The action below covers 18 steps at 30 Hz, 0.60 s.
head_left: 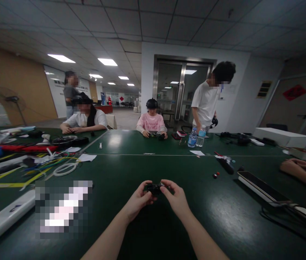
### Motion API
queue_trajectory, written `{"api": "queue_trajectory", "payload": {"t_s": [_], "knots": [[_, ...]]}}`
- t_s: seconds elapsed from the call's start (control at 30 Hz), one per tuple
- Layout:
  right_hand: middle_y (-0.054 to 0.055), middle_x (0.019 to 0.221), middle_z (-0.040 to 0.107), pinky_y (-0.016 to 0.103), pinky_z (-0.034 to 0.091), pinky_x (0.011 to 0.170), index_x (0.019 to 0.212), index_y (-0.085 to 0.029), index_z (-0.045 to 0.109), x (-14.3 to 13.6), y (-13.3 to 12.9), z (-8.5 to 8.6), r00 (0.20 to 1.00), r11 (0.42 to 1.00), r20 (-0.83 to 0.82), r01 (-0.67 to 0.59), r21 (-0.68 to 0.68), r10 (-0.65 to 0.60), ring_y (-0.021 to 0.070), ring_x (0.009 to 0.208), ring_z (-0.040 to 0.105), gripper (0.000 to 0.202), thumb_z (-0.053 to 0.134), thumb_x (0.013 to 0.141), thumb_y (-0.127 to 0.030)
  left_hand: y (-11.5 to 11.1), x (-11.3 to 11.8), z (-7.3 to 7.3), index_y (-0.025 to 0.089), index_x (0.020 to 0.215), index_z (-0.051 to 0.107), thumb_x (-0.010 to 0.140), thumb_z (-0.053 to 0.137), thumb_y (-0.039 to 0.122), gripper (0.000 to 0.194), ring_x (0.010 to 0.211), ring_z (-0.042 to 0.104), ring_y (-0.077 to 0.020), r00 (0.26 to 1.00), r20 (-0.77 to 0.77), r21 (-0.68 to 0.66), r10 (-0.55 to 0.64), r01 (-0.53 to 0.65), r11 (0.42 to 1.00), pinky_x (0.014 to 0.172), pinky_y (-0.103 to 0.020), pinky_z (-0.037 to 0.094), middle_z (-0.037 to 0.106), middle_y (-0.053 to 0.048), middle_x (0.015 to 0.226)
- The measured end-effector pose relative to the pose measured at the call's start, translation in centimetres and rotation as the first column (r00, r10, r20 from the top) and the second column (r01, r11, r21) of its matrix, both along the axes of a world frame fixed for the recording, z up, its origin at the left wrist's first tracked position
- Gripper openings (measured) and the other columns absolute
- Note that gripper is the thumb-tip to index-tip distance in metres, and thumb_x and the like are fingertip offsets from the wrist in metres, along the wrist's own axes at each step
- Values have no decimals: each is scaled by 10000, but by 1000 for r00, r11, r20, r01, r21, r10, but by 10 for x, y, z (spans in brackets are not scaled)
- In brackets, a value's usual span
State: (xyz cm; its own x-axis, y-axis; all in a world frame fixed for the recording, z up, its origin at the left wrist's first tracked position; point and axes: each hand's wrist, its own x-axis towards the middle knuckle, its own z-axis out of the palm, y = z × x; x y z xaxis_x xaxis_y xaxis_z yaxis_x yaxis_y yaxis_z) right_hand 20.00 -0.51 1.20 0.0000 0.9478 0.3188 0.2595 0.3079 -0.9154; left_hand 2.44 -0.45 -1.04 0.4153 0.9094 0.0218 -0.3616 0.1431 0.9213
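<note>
Between both hands, just above the green table (120, 173), is a small black object (154, 188); its kind is too small and dark to make out. The fingers and thumb of my left hand (141, 196) are closed on its left end. On its right end, my right hand (173, 193) pinches it between thumb and fingers. Part of the object is hidden behind the fingertips.
Loops of white cable (65, 169) and a long white device (6, 216) lie to the left. At right are a phone (263, 186) on a white block, and a dark cable (280, 224). Water bottles (192, 138) stand farther back. Other people sit or stand around the table.
</note>
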Motion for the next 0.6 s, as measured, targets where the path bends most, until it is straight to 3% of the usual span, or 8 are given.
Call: {"api": "queue_trajectory", "payload": {"t_s": [0.2,0.4,0.6], "knots": [[35,1074,579,395,368,935,874,-265,656,-9,-5,-6,979,997,187,-83,9,80,220,1060,504,189,617,689,-257,1,2,-2,240,1099,430,726,631,277,425,798,580,-158,1000,10,10,18,-18,1000,719,-301,414,581,-41,918],[14,1071,590,401,351,934,873,-305,659,-19,-13,-6,919,991,377,-133,20,116,226,1057,505,171,598,718,-267,6,7,-6,186,893,529,681,665,305,279,737,546,-126,993,46,-25,107,-106,994,672,-265,430,571,-13,831],[24,1004,591,322,409,873,894,-263,641,-19,-17,3,915,986,373,-164,0,152,196,979,546,167,555,752,-274,5,7,-4,171,825,548,677,667,310,236,662,547,-109,992,42,-63,119,-116,991,617,-250,434,587,-1,772]]}}
